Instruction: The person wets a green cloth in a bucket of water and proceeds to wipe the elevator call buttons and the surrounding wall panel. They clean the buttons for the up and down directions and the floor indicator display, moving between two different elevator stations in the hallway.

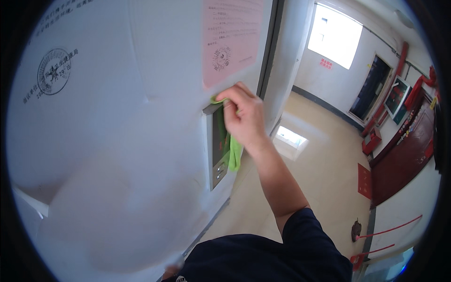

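Note:
My right hand [245, 118] grips a bright green cloth [235, 151] at the top edge of an elevator call panel [216, 149] on the white wall. The cloth hangs down over the panel's right side, beside its dark display and above its round metal buttons [221, 168]. Just above the hand is a pink printed notice [232, 42] with a stamp. My left hand is not in view; only a small blurred bit of skin shows at the bottom edge, by the dark shirt.
A large poster with a round stamp [54, 71] covers the wall at left. To the right runs a tiled corridor floor [299, 169], with a red box [371, 141], a dark red door [405, 155], a hose cabinet [397, 97] and a mop with a red handle [391, 227].

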The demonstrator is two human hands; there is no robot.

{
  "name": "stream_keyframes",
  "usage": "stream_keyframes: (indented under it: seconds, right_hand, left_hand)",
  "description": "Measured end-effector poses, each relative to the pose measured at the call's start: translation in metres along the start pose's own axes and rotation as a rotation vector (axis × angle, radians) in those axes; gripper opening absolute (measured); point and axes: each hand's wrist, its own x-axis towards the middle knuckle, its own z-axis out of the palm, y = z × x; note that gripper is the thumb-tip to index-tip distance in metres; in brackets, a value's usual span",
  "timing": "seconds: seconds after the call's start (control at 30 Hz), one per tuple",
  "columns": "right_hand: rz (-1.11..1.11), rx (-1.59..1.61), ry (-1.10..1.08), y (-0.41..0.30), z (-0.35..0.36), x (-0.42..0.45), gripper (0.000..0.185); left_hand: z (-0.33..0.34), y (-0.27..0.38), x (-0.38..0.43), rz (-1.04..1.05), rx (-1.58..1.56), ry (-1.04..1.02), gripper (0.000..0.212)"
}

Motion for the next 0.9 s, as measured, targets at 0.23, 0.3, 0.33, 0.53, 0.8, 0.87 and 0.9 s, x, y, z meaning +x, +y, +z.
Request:
stream_keyframes:
  seconds: [0.23,0.3,0.33,0.53,0.8,0.87,0.9]
  right_hand:
    - [0.109,0.467,-0.047,-0.049,0.024,-0.045,0.02]
    - [0.259,0.636,-0.041,-0.035,0.023,-0.064,0.019]
    - [0.388,0.717,-0.059,-0.03,0.016,-0.069,0.017]
    - [1.151,1.271,-0.165,0.027,-0.053,-0.13,0.015]
    - [1.367,1.468,-0.275,0.032,-0.125,-0.199,0.013]
    - [1.317,1.418,-0.307,0.04,-0.147,-0.209,0.014]
    - [1.265,1.366,-0.331,0.043,-0.158,-0.216,0.014]
  left_hand:
    - [0.004,-0.012,0.037,0.009,0.149,0.353,0.018]
    - [-0.009,0.012,0.052,0.024,0.046,0.586,0.017]
    - [-0.008,0.029,0.055,-0.002,-0.075,0.71,0.018]
    - [-0.163,0.212,-0.02,-0.162,-0.569,0.83,0.021]
    - [-0.268,0.36,-0.068,0.116,-0.703,1.069,0.035]
    - [-0.256,0.373,-0.047,0.08,-0.487,0.978,0.045]
    - [-0.261,0.391,-0.043,0.111,-0.57,0.99,0.053]
